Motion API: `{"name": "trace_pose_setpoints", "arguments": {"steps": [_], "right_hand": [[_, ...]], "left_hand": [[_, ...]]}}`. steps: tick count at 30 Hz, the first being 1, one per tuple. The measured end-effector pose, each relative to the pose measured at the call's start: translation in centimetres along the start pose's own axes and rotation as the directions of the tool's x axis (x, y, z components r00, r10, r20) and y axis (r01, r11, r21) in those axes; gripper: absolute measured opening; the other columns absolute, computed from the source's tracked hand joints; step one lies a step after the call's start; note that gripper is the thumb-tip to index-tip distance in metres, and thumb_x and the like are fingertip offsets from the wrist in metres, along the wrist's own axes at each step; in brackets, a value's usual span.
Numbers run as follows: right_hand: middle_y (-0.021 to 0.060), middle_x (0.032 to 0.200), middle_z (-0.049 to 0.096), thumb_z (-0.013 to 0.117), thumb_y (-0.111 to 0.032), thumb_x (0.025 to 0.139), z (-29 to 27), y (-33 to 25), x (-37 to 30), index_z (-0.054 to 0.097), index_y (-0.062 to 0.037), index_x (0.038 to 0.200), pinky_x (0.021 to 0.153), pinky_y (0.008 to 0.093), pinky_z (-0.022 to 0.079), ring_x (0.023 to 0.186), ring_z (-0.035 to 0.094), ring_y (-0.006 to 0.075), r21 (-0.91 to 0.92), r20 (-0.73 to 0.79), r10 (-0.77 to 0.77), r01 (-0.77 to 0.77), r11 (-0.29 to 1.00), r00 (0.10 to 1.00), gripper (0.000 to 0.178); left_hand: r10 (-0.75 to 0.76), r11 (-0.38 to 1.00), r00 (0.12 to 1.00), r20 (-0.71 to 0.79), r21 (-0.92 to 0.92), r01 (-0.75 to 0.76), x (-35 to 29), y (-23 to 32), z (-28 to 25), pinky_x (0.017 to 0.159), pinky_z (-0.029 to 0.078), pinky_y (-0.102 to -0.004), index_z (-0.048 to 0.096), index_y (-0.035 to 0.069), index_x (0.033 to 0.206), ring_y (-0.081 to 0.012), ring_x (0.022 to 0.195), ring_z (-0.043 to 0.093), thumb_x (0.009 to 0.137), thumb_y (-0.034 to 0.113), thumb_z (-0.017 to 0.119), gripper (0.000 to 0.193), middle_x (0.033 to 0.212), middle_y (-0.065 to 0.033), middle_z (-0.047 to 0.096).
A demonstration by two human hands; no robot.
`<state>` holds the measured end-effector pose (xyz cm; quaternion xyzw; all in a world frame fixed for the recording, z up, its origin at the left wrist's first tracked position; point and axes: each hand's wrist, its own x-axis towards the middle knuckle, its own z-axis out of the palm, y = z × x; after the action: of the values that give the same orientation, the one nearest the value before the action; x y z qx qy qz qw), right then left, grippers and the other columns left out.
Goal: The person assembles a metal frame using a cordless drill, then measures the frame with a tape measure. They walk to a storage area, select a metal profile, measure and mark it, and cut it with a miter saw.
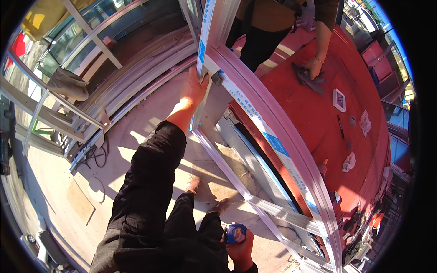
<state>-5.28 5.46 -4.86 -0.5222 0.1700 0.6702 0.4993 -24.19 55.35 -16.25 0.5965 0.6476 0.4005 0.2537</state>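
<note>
With my arm stretched forward, my left hand (194,88) is closed on the edge of a large pale metal frame (291,123), near its corner. The frame stands tilted beside me, and strips of white and blue protective film run along its bars. Low in front of my body, my right hand (241,249) is closed around a blue tape measure (235,233). No drawn-out blade shows clearly. Behind the frame is a red-topped table (291,102).
Across the table a co-worker's hand (314,67) presses a dark cloth (307,78) on it. A small white box (339,100), a black pen (340,127) and crumpled plastic lie there. Long metal profiles (136,82) are stacked at left, near a cable (98,157) on the floor.
</note>
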Motion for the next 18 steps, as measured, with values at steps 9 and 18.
{"name": "trace_pose_setpoints", "arguments": {"steps": [9, 18], "right_hand": [[0.0186, 0.105, 0.065, 0.044, -0.054, 0.093, 0.0, 0.7, 1.9, 0.054, -0.0047, 0.127, 0.072, 0.0432, 0.053, 0.086, 0.065, 0.0314, 0.005, -0.071, 0.014, -0.014, 1.000, 0.997, 0.060], [0.0180, 0.104, 0.065, 0.048, -0.053, 0.091, -0.9, 0.7, 1.9, 0.056, -0.0041, 0.124, 0.072, 0.0410, 0.053, 0.085, 0.065, 0.0299, 0.108, -0.027, 0.035, -0.032, 0.994, 0.999, 0.060]], "left_hand": [[-0.053, 0.996, 0.997, 0.048, 0.072, 0.050, -1.2, -5.4, 3.3, 0.081, 0.051, -0.0520, 0.050, 0.003, 0.119, -0.0469, 0.097, 0.063, 0.086, 0.034, 0.073, 0.051, 0.104, -0.0262, 0.068], [0.023, 0.989, 0.982, 0.186, -0.151, 0.006, -1.1, -5.9, 2.5, 0.096, 0.048, -0.0383, 0.050, 0.004, 0.133, -0.0306, 0.114, 0.063, 0.083, 0.016, 0.073, 0.056, 0.120, -0.0162, 0.067]]}}
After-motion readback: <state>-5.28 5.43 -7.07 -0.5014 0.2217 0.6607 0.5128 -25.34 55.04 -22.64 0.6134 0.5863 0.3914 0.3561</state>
